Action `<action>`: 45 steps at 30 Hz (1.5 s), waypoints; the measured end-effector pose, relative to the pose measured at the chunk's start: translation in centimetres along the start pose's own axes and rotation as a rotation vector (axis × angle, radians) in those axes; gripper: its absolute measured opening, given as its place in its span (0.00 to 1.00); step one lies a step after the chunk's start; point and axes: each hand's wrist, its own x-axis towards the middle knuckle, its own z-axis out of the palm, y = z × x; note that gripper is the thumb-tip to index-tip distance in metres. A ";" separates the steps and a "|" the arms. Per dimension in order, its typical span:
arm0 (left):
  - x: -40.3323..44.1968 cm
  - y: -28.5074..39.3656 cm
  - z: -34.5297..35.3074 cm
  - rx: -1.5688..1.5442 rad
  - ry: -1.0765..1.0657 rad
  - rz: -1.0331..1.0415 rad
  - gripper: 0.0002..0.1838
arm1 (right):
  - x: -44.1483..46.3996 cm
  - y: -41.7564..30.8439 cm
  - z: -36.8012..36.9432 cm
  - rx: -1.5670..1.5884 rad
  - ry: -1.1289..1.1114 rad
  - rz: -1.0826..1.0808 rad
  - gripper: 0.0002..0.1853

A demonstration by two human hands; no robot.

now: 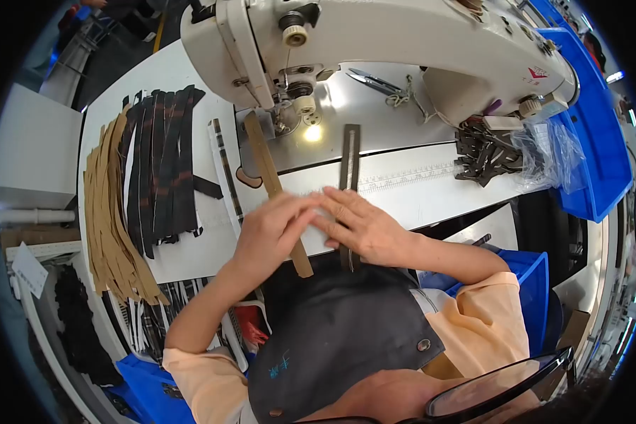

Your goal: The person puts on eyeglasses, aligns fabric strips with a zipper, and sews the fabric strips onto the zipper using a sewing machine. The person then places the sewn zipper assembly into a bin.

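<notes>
My left hand (272, 230) lies over a tan strip (263, 152) that runs from near the needle down to the table's front edge. My right hand (364, 227) lies across a dark zipper strip (350, 159), its fingers meeting those of my left hand. The fingers of my left hand are pressed together; whatever they hold, if anything, is hidden. My right hand's fingers are partly spread over the zipper. Above both hands is the sewing machine's presser foot (287, 126), beside a lit spot. A narrow patterned strip (225, 169) lies left of the tan one.
Tan strips (109, 212) and dark strips (164, 162) lie at the left. Scissors (378, 83) rest behind the needle area. Small dark pieces (484, 152) and a plastic bag (551, 155) sit at the right, near a blue bin (597, 141). A person's legs show at the upper left.
</notes>
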 end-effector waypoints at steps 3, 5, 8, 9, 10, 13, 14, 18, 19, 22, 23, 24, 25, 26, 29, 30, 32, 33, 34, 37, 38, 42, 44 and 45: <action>3.1 -2.2 0.9 0.365 0.141 0.484 0.15 | 0.1 -0.6 0.5 0.075 -0.089 -0.074 0.28; 3.2 -2.9 1.6 0.421 0.040 0.438 0.17 | 0.1 -0.6 0.4 0.131 -0.102 -0.111 0.31; 3.2 -3.4 1.8 0.460 0.016 0.435 0.19 | 0.2 0.4 -1.4 0.197 -0.071 -0.135 0.37; 3.1 -3.5 1.9 0.464 0.031 0.440 0.20 | 0.4 0.7 -2.1 0.205 -0.039 -0.128 0.40; 3.0 -3.8 2.1 0.481 0.052 0.457 0.20 | 0.7 1.2 -2.6 0.217 -0.009 -0.123 0.42; 2.7 -3.3 2.4 0.526 0.122 0.491 0.20 | 2.0 4.3 -2.9 0.245 0.001 0.003 0.40; 2.4 -3.5 2.5 0.501 0.113 0.486 0.19 | 2.5 5.2 -2.7 0.204 -0.052 0.046 0.37; 1.2 -4.6 1.5 0.465 0.168 0.516 0.17 | 2.6 5.2 -2.7 0.136 -0.171 -0.061 0.27; 1.4 -5.8 0.8 0.533 0.244 0.495 0.18 | 2.7 4.8 -3.1 0.135 -0.210 -0.069 0.26; 3.8 -6.4 -1.2 0.638 0.327 0.228 0.25 | 2.9 5.0 -3.4 0.148 -0.224 -0.097 0.25; 4.5 -7.5 -1.3 0.687 0.370 0.219 0.26 | 2.9 5.2 -3.1 0.085 -0.169 -0.137 0.23; 4.9 -8.0 -1.4 0.736 0.413 0.210 0.28 | 2.9 5.4 -2.6 0.063 -0.133 -0.161 0.22; 4.5 -8.2 -1.2 0.725 0.351 0.191 0.30 | 2.8 5.6 -2.2 0.041 -0.096 -0.183 0.21; 3.6 -7.6 -1.2 0.714 0.287 0.174 0.31 | 2.7 5.6 -1.9 0.017 -0.059 -0.203 0.20; 1.9 -6.9 -0.2 0.698 0.231 0.210 0.31 | 3.0 5.1 -1.7 -0.117 0.004 -0.244 0.17; 1.7 -6.9 0.2 0.694 0.235 0.234 0.31 | 3.2 5.1 -1.5 -0.123 0.018 -0.246 0.16; 2.6 -7.0 0.1 0.737 0.294 0.240 0.30 | 3.5 5.2 -1.1 -0.132 0.049 -0.250 0.15; 3.2 -7.1 0.0 0.758 0.324 0.244 0.30 | 3.9 5.3 -1.0 -0.144 0.064 -0.254 0.14; 3.6 -7.1 -0.1 0.744 0.336 0.240 0.30 | 4.4 5.3 -1.1 -0.153 0.079 -0.259 0.14; 4.7 -7.0 -0.3 0.745 0.367 0.246 0.29 | 5.4 5.9 -1.7 -0.189 0.109 -0.215 0.14; 4.9 -6.9 -0.2 0.773 0.372 0.256 0.29 | 5.6 6.1 -1.8 -0.202 0.117 -0.191 0.14; 5.6 -6.6 -0.4 0.778 0.352 0.298 0.28 | 5.1 6.7 -0.9 -0.187 0.130 -0.119 0.14; 5.7 -6.5 -0.6 0.761 0.351 0.314 0.27 | 5.0 6.9 -0.5 -0.160 0.161 -0.112 0.13; 5.8 -6.4 -0.6 0.753 0.351 0.324 0.26 | 4.9 7.0 -0.4 -0.148 0.178 -0.109 0.13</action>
